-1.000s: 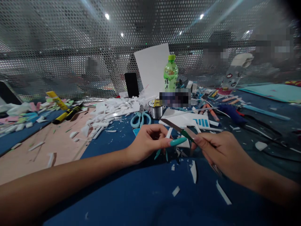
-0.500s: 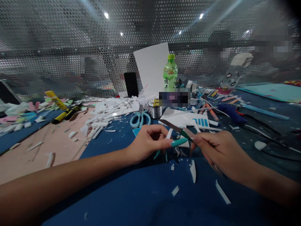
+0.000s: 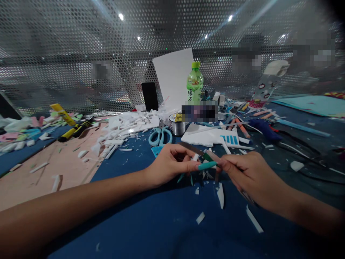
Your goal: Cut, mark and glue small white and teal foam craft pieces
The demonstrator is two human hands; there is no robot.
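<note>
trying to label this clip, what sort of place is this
Probably a shared craft or model-making workspace: a table strewn with white offcuts, scissors and a wire-like spool on the blue surface, before a perforated screen.

Clockwise from the view's centre, I count two hands: the left hand point(image 3: 172, 163) at six o'clock, the right hand point(image 3: 249, 172) at four. They hold one dark blade point(image 3: 192, 148) and one white strip point(image 3: 195, 157). I see two bottles, a green-capped bottle point(image 3: 195, 84) at one and a white-lidded bottle point(image 3: 266, 86) at two; two black-and-yellow markers point(image 3: 83, 128) at nine; one pair of scissors point(image 3: 162, 137); one spool point(image 3: 178, 127). The white scraps point(image 3: 132, 122) are too many to count.
</note>
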